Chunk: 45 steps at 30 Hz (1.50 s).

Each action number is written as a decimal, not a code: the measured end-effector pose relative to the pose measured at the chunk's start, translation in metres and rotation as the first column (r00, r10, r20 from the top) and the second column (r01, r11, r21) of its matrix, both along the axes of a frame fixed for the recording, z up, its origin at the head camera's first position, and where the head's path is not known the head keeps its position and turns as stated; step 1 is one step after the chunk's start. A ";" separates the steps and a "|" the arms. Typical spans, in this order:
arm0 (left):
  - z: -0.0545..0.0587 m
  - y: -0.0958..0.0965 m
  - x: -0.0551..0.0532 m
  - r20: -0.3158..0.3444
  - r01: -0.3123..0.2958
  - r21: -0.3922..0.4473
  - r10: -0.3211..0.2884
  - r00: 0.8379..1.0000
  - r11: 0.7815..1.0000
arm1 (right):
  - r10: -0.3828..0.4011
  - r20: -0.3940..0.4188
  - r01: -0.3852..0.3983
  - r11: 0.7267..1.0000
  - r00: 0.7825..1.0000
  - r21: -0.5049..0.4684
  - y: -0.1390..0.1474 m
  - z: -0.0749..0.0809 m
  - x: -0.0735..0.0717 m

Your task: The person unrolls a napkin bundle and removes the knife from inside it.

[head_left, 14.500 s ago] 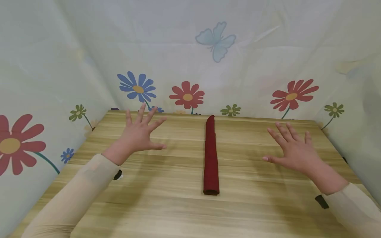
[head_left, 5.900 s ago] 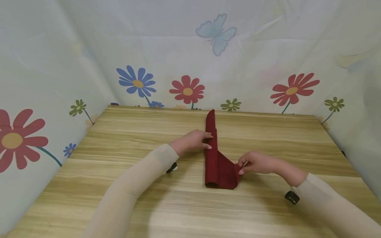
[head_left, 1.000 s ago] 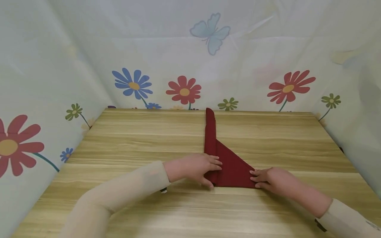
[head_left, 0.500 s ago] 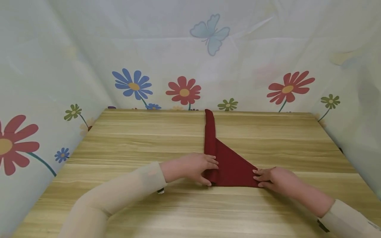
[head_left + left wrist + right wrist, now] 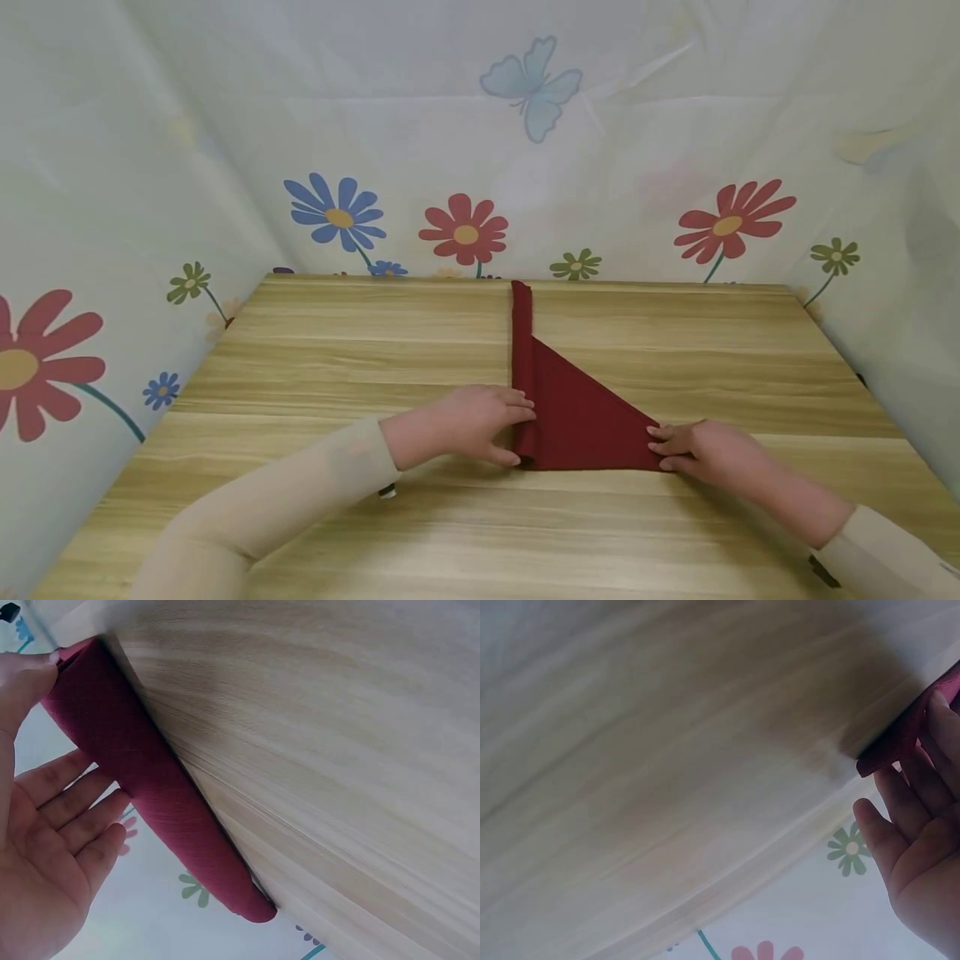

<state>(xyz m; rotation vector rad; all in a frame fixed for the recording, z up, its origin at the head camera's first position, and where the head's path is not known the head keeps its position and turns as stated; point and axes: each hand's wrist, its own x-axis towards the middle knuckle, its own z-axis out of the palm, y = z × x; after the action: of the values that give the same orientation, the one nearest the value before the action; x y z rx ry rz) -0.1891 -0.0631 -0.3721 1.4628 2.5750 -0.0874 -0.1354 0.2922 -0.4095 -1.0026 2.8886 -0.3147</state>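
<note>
A dark red cloth (image 5: 588,417) lies on the wooden table, part spread flat as a triangle and part still a narrow roll (image 5: 522,358) along its left side. My left hand (image 5: 480,423) rests over the near part of this roll, fingers across it and thumb at its near end. In the left wrist view the rolled cloth (image 5: 150,780) runs away from the thumb, and the fingers (image 5: 71,802) touch its side loosely. With extended fingertips my right hand (image 5: 708,450) presses the cloth's right corner. The right wrist view shows that corner's edge (image 5: 889,750) slightly raised against the fingers.
The wood-grain table (image 5: 360,333) meets a pale curtain (image 5: 375,100) printed with flowers and a butterfly at the back and sides. The roll's far end reaches almost to the table's back edge.
From a full roll earlier, the cloth has been partly unrolled. Over the last second the roll and left hand moved left, the flat part widened, and the right hand shifted slightly right with the corner.
</note>
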 end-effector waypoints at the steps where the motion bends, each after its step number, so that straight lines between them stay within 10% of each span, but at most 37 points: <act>1: 0.000 -0.001 0.001 -0.004 -0.002 0.003 0.002 1.000 1.000 | 0.001 -0.003 -0.001 1.000 1.000 0.001 0.001 0.000 0.000; 20: -0.007 -0.011 -0.002 0.029 -0.090 0.002 0.090 0.996 0.996 | -0.034 0.003 0.034 0.999 0.999 0.027 0.015 -0.001 -0.003; 37: -0.013 0.021 -0.012 0.024 0.063 -0.084 -0.062 0.998 0.994 | -0.017 -0.046 0.017 1.000 0.999 0.001 0.014 -0.005 -0.003; 45: -0.014 0.015 -0.016 0.038 0.044 -0.062 -0.042 0.998 0.997 | -0.030 -0.035 0.031 0.999 0.999 0.010 0.014 -0.007 -0.003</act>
<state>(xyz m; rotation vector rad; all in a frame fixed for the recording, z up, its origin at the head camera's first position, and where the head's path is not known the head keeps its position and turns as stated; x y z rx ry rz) -0.2046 -0.0482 -0.3864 1.4839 2.4890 -0.1442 -0.1386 0.3065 -0.4168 -0.9731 2.9360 -0.2871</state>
